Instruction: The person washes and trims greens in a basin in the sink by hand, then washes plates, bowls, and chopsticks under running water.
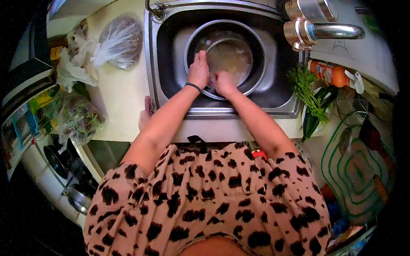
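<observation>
A wide metal basin [265,59] sits in the steel sink [279,87], and a smaller round bowl [251,57] with cloudy, brownish liquid rests inside it. Over the left side of both vessels is my left hand [199,70], its fingers stretched out and pointing away from me; a dark bead bracelet [193,87] circles that wrist. My right hand [224,83] is curled closed at the near edge of the smaller bowl, close beside the left palm. Whatever its fingers hold is hidden; a small pinkish patch shows between the hands.
Left of the sink lie a knotted plastic bag [121,45] and a clear bag of greens [80,117]. A curved faucet [337,31] reaches in at upper right. Leafy herbs [309,91], dark green cucumbers [314,117] and an orange bottle [329,73] lie to the right.
</observation>
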Demonstrator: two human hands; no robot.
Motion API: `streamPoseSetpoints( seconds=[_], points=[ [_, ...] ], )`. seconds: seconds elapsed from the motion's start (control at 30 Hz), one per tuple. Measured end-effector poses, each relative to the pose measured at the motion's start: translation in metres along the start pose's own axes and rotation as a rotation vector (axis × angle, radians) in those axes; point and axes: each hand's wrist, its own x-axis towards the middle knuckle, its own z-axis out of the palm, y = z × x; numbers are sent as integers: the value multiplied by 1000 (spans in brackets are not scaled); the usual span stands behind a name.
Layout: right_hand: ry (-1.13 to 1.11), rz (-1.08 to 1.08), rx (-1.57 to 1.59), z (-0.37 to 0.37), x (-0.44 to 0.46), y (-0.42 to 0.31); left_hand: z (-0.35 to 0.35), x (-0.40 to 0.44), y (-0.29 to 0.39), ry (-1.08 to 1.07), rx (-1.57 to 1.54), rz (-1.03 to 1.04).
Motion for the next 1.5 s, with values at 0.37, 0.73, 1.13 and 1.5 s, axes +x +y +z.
streamPoseSetpoints(
  seconds=[0.37, 0.73, 1.13, 1.5],
  points=[
    [-79, 41, -39, 0, 5, 14, -4, -4, -5, -179, -61, -150],
    [59, -77, -143, 14, 13, 48, -1, -1, -4, -62, 28, 29],
    [-97, 85, 331, 4, 13, -10, -1, -9, 4, -37, -100, -161],
    [-69, -82, -67, 22, -1, 4, 0, 6, 2, -108, -33, -149]
  ],
)
